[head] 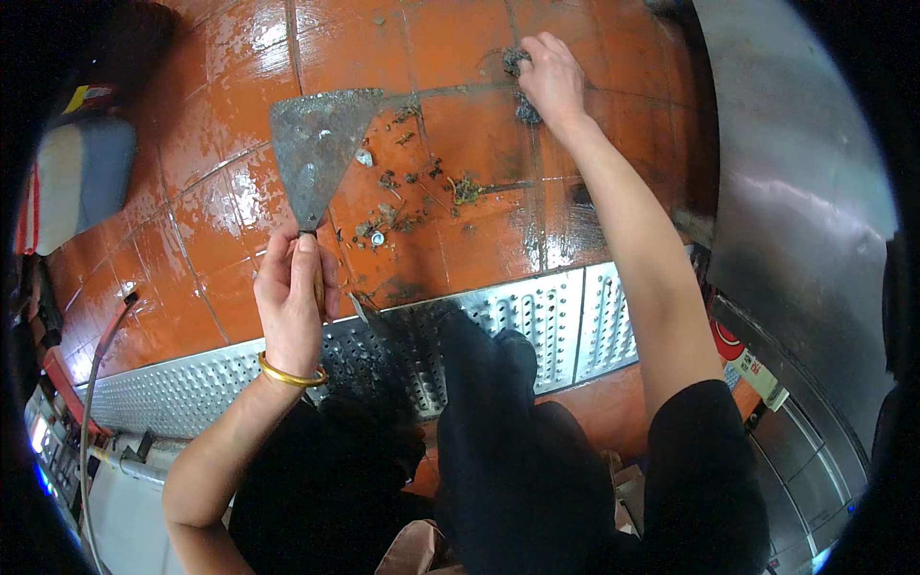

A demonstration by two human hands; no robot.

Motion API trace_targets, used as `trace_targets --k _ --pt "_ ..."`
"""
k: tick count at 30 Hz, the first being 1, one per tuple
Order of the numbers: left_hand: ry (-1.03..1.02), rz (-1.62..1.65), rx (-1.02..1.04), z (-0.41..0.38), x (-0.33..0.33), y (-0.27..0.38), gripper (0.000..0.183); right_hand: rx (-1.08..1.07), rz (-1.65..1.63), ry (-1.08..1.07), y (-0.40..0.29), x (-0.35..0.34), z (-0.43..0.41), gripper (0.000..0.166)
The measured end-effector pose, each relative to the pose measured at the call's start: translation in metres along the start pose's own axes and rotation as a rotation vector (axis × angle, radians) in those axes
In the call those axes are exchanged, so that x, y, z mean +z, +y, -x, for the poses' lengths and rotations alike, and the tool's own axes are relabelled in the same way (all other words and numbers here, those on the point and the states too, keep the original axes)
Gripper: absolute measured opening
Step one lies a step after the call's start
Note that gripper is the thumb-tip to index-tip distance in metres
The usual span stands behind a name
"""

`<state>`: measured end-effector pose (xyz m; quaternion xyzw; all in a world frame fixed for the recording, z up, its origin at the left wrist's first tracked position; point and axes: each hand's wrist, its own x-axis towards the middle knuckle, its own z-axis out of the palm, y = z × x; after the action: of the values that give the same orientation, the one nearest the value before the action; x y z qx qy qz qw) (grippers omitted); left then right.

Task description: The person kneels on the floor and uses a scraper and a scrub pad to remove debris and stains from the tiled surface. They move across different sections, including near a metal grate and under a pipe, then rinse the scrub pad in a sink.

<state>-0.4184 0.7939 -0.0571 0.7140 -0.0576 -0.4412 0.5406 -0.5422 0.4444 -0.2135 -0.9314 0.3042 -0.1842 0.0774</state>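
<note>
My left hand [296,277] grips the wooden handle of a wide metal scraper [309,144], its broad blade pointing away from me over the tiles. A gold-coloured bangle [291,374] circles that wrist. Farther off to the right, my right hand [553,79] holds a grey steel-wool scourer [527,109] against the wet orange floor tiles [474,136]; the scourer shows on both sides of my fingers. Between the hands lie dark wet scraps [392,215], a clump of yellowish-green debris [466,190], a small whitish bit [364,157] and a small round cap-like piece [377,238].
A perforated metal drain cover [215,388] crosses the floor just before my legs. A stainless-steel panel [798,180] stands along the right. At left are a grey-and-beige object [90,180] and a thin hose [90,402]. A thin metal blade [359,307] lies at the drain's edge.
</note>
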Motion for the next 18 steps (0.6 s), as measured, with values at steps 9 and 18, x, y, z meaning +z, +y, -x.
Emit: trace_targets --k 9,18 --pt "-0.036 -0.042 0.053 0.000 0.009 0.018 0.029 0.070 -0.182 -0.228 -0.044 -0.072 0.195 0.024" --pt "-0.028 0.005 0.024 -0.002 0.004 0.009 0.031 0.202 -0.042 -0.122 -0.053 -0.052 0.189 0.023"
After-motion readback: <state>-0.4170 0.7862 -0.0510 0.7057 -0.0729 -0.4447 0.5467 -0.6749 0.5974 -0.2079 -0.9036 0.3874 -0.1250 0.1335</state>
